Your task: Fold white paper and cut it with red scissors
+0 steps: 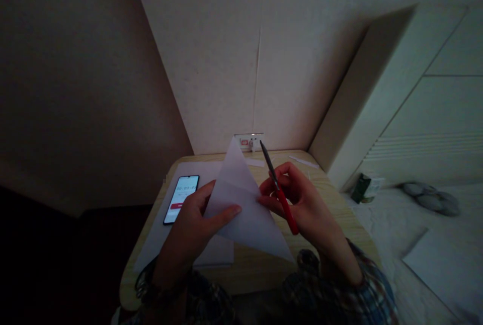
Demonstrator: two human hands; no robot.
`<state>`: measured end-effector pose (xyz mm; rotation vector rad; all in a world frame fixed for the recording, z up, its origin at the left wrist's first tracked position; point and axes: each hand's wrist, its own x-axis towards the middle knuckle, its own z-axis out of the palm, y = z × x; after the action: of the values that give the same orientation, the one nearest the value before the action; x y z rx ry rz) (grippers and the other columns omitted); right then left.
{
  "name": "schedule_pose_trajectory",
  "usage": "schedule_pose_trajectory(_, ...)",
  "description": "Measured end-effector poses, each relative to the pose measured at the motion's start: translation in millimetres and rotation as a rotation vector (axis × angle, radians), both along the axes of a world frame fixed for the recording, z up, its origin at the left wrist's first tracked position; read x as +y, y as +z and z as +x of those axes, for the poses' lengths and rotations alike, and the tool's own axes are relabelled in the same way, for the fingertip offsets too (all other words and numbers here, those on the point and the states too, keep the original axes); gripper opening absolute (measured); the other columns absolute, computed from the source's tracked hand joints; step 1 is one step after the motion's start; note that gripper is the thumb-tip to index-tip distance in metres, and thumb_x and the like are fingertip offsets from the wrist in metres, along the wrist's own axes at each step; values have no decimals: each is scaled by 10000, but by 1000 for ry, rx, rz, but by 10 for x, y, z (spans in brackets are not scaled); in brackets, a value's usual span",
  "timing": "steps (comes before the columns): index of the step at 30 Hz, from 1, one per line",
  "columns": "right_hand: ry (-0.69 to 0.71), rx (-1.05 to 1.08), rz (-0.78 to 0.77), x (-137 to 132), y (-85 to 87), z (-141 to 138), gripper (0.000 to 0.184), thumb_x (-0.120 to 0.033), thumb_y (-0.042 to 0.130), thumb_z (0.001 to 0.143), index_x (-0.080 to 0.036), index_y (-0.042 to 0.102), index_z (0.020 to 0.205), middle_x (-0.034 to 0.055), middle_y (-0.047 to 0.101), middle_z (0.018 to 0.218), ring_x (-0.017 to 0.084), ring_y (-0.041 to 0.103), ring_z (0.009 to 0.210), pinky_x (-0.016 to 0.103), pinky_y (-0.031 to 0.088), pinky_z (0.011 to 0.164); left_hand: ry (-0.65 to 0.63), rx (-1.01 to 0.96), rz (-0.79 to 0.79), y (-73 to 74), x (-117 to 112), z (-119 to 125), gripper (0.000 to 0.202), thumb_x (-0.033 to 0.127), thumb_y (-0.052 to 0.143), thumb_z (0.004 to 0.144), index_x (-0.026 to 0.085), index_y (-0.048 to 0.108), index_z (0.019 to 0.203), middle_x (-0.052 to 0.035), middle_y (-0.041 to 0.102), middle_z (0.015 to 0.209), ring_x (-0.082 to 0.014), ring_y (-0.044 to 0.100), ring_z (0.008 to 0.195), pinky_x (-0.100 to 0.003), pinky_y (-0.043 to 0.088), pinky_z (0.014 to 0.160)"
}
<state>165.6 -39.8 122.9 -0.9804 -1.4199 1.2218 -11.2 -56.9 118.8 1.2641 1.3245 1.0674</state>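
Pale wall (pixel 211 58) in dim light

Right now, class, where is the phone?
In the head view, the phone lies on white paper at the left side of the table, just left of the person's left hand.

A black-edged smartphone with a bright white screen (pixel 184 189) shows dark timer digits reading 00:03:4, followed by a blurred last figure that may be a 3. Smaller characters below the digits, the marking on the red on-screen button (pixel 176 206) and any print on a small dark-green-and-white box (pixel 361 187) are illegible.
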Motion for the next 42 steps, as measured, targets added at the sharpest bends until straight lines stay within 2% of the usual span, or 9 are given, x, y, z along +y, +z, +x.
schedule_pose_trajectory(4, -49, -8, -15, 3, -16, -15, 354, -250, 748, 632, -221, 414, 745, -51, 564, 671, 120, 539, 599, 239, 410, 539, 36, 66, 42, -16, -11, 44, 295, 351, 703, 650, 183, 626, 879, 9, 652, 732, -165, 592, 625, -233, 461, 523)
schedule_pose_trajectory(11, -78, 77, -15, -10, -32, -52, 361, -194, 757, 612, -218, 416, 726, -61, 557, 671, 100, 509, 566, 217, 378, 500, 183, 263, 133, -69, -31, 83, 492, 458, 676, 644, 156, 604, 1026, -68, 665, 909, -242, 619, 780, -301, 480, 622)
schedule_pose_trajectory(20, -31, 151, -12, -24, -22, -31, 349, -218, 742, 655, -227, 406, 750, -59, 559, 652, 109, 510, 574, 235, 371, 524, 230, 123, 153, 13, -68, 171, 323, 364, 699, 635, 178, 608, 883, -19, 654, 793, -208, 624, 720, -270, 474, 598)
schedule_pose_trajectory(24, -34, 161, -5, -33, -25, -31, 335, -211, 728, 668, -227, 405, 751, -57, 551, 653, 106, 500, 566, 226, 348, 491, 276, 37, 142, 39, -90, 231, 448, 316, 720, 615, 219, 495, 990, -7, 659, 781, -201, 646, 668, -252, 474, 523)
schedule_pose_trajectory(29, -36, 177, -19, -36, -39, -29, 351, -205, 741, 655, -227, 404, 750, -56, 564, 658, 105, 513, 565, 220, 362, 484, 225, -70, 170, 46, -113, 232, 541, 227, 695, 636, 270, 345, 1047, 25, 667, 792, -165, 634, 562, -245, 478, 486)
schedule_pose_trajectory(31, -41, 171, -17, -36, -43, -29, 340, -203, 737, 666, -227, 410, 755, -58, 567, 658, 104, 515, 567, 219, 362, 487, 212, 14, 220, 55, -118, 211, 457, 230, 687, 642, 257, 424, 1016, 9, 670, 845, -175, 642, 635, -263, 492, 549)
schedule_pose_trajectory(35, -31, 163, -4, -34, -42, -18, 333, -220, 732, 683, -231, 410, 766, -53, 569, 673, 111, 515, 585, 221, 364, 498, 132, 252, 324, 93, -120, 175, 83, 216, 647, 668, 240, 663, 746, 7, 683, 810, -204, 629, 791, -295, 474, 754)
schedule_pose_trajectory(37, -29, 155, 12, -33, -49, 11, 336, -228, 738, 678, -234, 415, 771, -53, 556, 677, 116, 514, 601, 227, 381, 522, 94, 245, 325, 111, -120, 161, 94, 214, 637, 681, 261, 708, 719, 12, 703, 783, -207, 631, 797, -304, 463, 791)
schedule_pose_trajectory(42, -81, 148, 118, -42, -154, 177, 374, -296, 782, 623, -236, 445, 774, -57, 479, 713, 105, 459, 593, 223, 381, 519, 128, 253, 316, 122, -142, 92, 123, 258, 671, 686, 329, 746, 751, 24, 739, 856, -214, 639, 867, -313, 441, 850)
